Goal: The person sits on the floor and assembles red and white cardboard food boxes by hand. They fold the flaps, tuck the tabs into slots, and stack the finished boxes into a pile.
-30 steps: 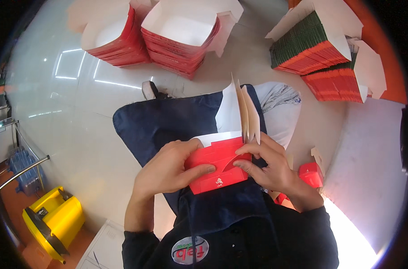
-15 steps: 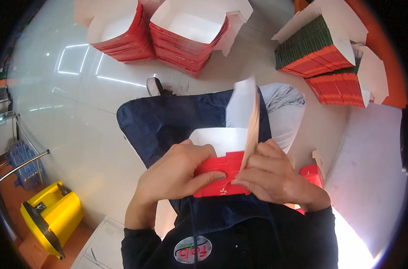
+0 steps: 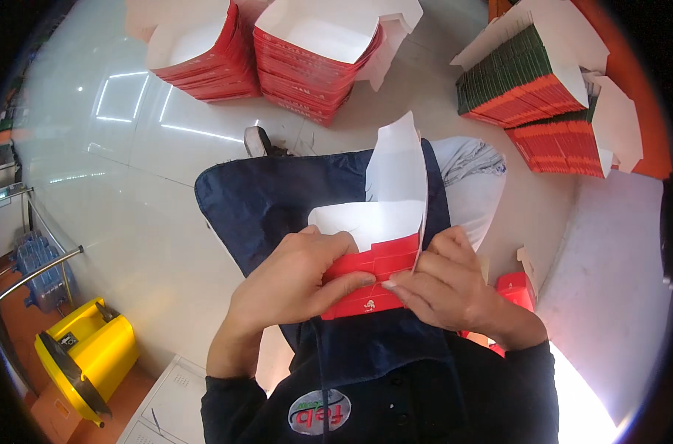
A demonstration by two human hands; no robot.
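Over my lap is a partly folded red paperboard food box [image 3: 362,303] with a white inside and a tall white flap standing up at its far right. My left hand [image 3: 292,277] is closed on the near wall at its left part, thumb on the red outside and the fingers curled over the rim, partly hidden. At the near right corner, my right hand [image 3: 449,285] grips the box with bent fingers, its thumb against the red front. A dark blue apron [image 3: 270,192] covers my lap beneath the box.
Two stacks of nested red boxes [image 3: 307,81] stand on the floor ahead. Green and orange boxes [image 3: 525,78] are stacked at far right. Another red box [image 3: 515,288] lies beyond my right forearm. At left are a yellow bin [image 3: 103,348] and a blue water bottle [image 3: 39,266].
The right side panel and flap have swung from a slant to nearly upright against the box's corner. My right hand has shifted slightly right, while the left keeps its hold.
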